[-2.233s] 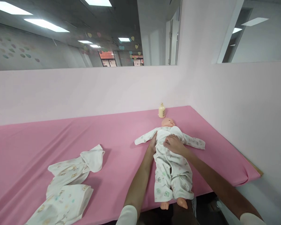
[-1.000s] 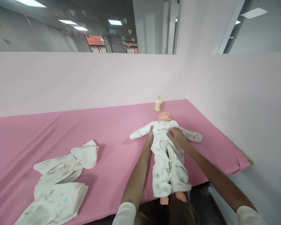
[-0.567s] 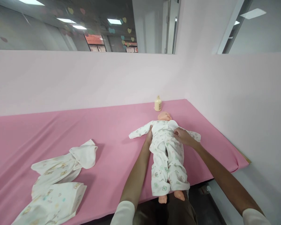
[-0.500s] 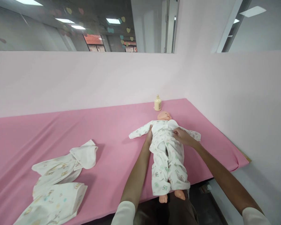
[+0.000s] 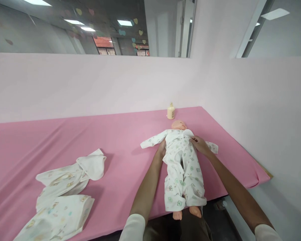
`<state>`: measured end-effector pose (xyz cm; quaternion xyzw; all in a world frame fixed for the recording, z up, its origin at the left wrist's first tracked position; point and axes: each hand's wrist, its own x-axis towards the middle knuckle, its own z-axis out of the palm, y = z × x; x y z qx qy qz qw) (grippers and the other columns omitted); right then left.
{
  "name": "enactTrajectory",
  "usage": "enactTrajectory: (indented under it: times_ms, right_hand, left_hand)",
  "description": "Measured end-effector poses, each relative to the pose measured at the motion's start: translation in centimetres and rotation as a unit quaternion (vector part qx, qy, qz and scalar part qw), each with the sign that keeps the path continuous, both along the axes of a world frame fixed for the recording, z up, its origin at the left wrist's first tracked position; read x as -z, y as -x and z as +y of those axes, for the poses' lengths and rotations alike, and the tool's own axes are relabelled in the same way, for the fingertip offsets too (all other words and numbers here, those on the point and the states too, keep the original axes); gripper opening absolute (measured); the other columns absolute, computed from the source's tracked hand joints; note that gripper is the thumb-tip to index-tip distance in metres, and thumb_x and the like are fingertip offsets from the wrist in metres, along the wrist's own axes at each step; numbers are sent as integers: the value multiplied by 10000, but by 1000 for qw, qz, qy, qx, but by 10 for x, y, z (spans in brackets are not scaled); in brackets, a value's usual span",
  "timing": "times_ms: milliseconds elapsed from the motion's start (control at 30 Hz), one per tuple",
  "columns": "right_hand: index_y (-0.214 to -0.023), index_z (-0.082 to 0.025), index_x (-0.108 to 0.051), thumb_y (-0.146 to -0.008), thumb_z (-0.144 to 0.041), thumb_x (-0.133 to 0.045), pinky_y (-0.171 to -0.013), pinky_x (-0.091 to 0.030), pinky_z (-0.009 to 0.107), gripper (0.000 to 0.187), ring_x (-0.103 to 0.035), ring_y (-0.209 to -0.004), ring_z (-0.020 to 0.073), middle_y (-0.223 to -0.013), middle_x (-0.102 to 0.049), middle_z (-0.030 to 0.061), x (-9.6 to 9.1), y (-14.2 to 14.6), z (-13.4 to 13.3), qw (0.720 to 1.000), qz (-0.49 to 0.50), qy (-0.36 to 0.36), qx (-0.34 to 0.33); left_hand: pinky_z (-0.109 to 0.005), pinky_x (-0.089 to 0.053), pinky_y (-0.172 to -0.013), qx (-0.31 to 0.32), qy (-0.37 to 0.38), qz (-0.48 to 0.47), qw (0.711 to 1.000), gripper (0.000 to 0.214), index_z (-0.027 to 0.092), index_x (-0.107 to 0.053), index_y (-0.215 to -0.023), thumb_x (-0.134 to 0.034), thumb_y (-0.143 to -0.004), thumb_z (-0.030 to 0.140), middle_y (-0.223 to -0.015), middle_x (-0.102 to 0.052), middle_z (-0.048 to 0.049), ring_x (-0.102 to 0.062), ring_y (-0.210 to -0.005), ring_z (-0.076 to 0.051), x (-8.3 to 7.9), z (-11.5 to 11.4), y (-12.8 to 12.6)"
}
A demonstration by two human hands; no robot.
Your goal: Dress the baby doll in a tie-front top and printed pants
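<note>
A baby doll (image 5: pixel 179 125) lies on its back on the pink-covered table (image 5: pixel 125 134), head toward the wall and bare feet over the near edge. It wears a white printed long-sleeved top (image 5: pixel 154 139) and loose white trousers (image 5: pixel 175 180) with a small green print. My right hand (image 5: pixel 200 144) pinches the trousers' waistband at the doll's right-hand side in view. On the opposite side, my left hand (image 5: pixel 162 149) is closed at the trousers' waist, its fingertips partly hidden by the cloth and the doll's body.
A pale yellow pump bottle (image 5: pixel 171 111) stands beyond the doll's head. Crumpled white printed baby clothes (image 5: pixel 65 201) lie at the left of the table. Walls border the back and right, with a window (image 5: pixel 90 26) above.
The trousers' waist sits higher on the doll's belly and the cloth is smoother. My right hand has moved slightly up toward the chest; my left hand has slid a little lower along the side.
</note>
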<state>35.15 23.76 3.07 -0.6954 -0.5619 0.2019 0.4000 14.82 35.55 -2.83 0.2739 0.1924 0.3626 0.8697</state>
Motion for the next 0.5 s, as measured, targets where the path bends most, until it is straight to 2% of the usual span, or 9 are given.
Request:
enactTrajectory:
  times_ms: [133, 233, 367, 500]
  right_hand:
    - [-835, -188, -632, -840, -537, -490, -592, -391, 257, 376, -479, -626, 132, -702, -558, -20, 5, -9, -20, 991, 99, 60, -59]
    - [-834, -193, -628, -844, -531, -477, -571, -395, 268, 370, -466, -600, 138, -667, -538, -17, 11, -11, -24, 991, 95, 75, -50]
    - [-689, -201, -581, -832, -409, -488, -651, -413, 340, 269, -511, -689, 203, -691, -577, 37, 23, -2, -23, 998, 34, 42, -10]
    - [-770, -215, -621, -777, -248, -513, -758, -426, 403, 113, -563, -825, 273, -836, -656, 101, 30, 9, -32, 1000, 14, 14, -5]
  left_hand:
    - [-399, -444, -1021, 19, 5, -12, 1000, 564, 142, -592, -1266, -490, -903, 561, -1076, -715, -118, -637, -1082, -292, 3, 3, 1]
    - [-399, -437, -1031, 34, 8, -19, 999, 614, 136, -573, -1290, -478, -894, 596, -1098, -710, -126, -633, -1101, -297, 4, 3, 2]
    - [-400, -435, -1036, 48, 5, -16, 999, 609, 151, -552, -1312, -474, -899, 591, -1118, -705, -119, -632, -1108, -286, 4, 4, 4]
    - [-398, -438, -1034, 38, 0, -12, 999, 603, 157, -553, -1307, -468, -900, 594, -1115, -704, -115, -631, -1105, -283, 1, 3, 4]
